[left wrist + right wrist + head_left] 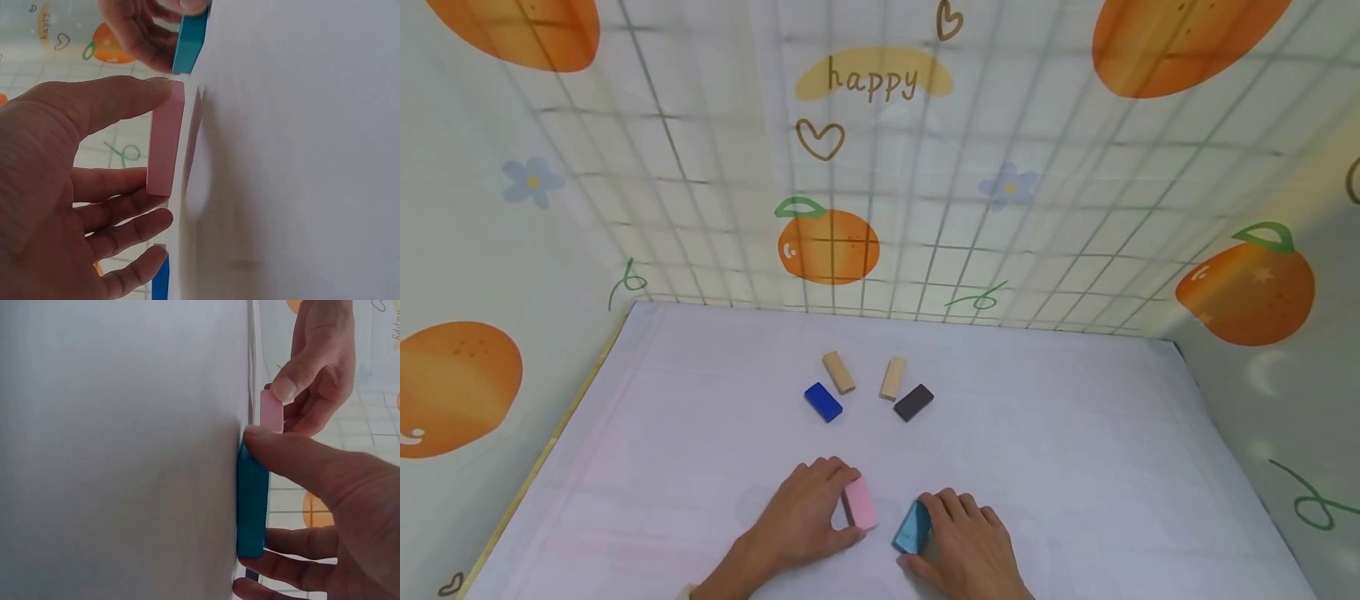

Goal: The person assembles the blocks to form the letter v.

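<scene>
My left hand (pixel 808 517) pinches a pink rectangular block (pixel 860 503) by its two ends, thumb at the near end and fingers at the far end. In the left wrist view the pink block (pixel 166 140) stands close over the white surface, a shadow beside it. To the right, my right hand (pixel 970 537) holds a teal block (pixel 912 527) the same way, thumb on the near end and fingertips on the far one. The right wrist view shows the teal block (pixel 252 503) right at the surface. A small gap separates the two blocks.
Farther back on the white table (pixel 1075 450) lie a blue block (pixel 823 402), a black block (pixel 913 402) and two plain wooden blocks, one left (pixel 838 372) and one right (pixel 892 378). Behind the table hangs a printed curtain (pixel 722 242) over a wire grid.
</scene>
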Available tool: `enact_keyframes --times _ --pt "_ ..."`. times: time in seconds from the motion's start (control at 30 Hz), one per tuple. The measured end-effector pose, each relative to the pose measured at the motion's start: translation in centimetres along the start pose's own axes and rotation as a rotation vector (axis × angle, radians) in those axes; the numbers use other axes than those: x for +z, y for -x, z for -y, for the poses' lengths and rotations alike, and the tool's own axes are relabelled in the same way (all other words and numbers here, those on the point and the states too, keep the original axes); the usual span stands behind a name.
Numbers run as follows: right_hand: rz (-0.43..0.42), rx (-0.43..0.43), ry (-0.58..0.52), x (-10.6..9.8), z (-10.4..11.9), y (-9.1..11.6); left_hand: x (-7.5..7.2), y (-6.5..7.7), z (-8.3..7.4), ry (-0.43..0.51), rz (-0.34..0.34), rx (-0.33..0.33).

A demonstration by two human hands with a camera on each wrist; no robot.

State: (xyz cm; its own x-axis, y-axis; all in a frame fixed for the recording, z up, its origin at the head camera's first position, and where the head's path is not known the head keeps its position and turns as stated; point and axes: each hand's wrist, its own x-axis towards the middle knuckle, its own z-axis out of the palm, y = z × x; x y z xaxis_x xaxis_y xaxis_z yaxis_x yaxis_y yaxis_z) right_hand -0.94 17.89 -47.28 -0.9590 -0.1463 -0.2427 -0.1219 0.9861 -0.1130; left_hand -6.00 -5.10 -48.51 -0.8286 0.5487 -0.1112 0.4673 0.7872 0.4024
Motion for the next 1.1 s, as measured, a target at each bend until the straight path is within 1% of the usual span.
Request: enact_keyframes --times 0.2,0.4,0.57,0.8,0.93,1.1 --pt "-0.004 0.002 -0.007 0.0 0.0 0.0 0.6 0.5 -0.3 -0.003 0.030 0.028" --pt "-0.006 -0.005 -0.006 0.0 0.3 0.1 0.9 0.7 -0.5 -0.018 0.022 0.045" --pt "-0.015 -0.008 0.001 0.1 0.4 0.1 1.0 0.7 -0.6 -0.022 0.032 0.036" --pt "-0.005 -0.002 -0.011 0.1 0.6 0.0 1.1 0.7 -0.6 -0.032 0.048 0.026" --pt "-0.017 -0.013 -0.006 0.2 0.6 0.0 1.0 0.7 -0.8 -0.041 0.070 0.011" --pt "-0.017 -0.012 -0.006 0.2 0.7 0.0 1.0 0.5 -1.2 -0.079 0.095 -0.002"
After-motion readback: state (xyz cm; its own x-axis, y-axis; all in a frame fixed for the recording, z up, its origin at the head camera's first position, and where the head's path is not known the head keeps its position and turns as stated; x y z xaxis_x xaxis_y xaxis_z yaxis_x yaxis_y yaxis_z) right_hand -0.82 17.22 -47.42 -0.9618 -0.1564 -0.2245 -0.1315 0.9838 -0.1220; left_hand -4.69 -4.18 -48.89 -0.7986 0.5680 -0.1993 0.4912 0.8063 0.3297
